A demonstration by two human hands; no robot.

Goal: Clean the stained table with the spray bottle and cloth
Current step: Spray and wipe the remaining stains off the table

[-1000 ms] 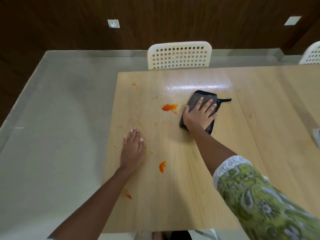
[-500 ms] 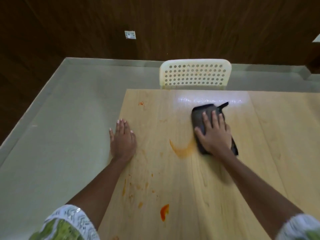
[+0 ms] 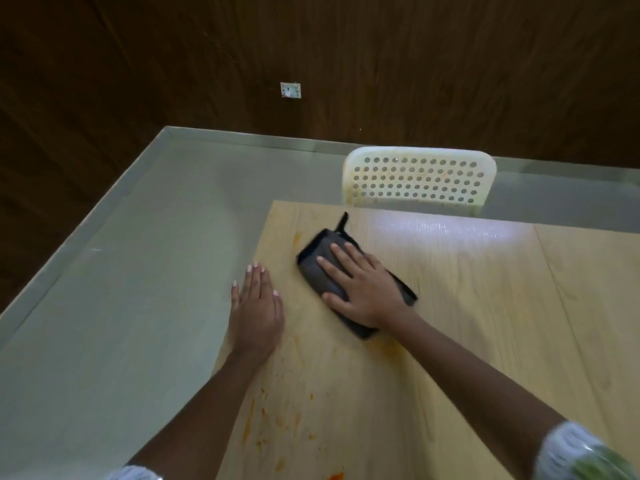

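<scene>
Right hand (image 3: 363, 292) flat, fingers spread, pressing dark folded cloth (image 3: 320, 268) onto light wooden table (image 3: 485, 306). Left hand (image 3: 256, 306) open, palm down at table edge, holding nothing. Orange smears (image 3: 273, 417) near front.

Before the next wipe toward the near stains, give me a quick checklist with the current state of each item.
1. Cloth flat on the table under the right hand: ok.
2. Left hand braced flat near the table's left edge, clear of the cloth: ok.
3. Near orange smears removed: not ok, streaks and specks remain.
4. Orange blob at the bottom edge removed: not ok.
5. Spray bottle within reach: cannot tell, not in view.
6. Chair clear of the wiping path: ok, behind the far edge.
</scene>
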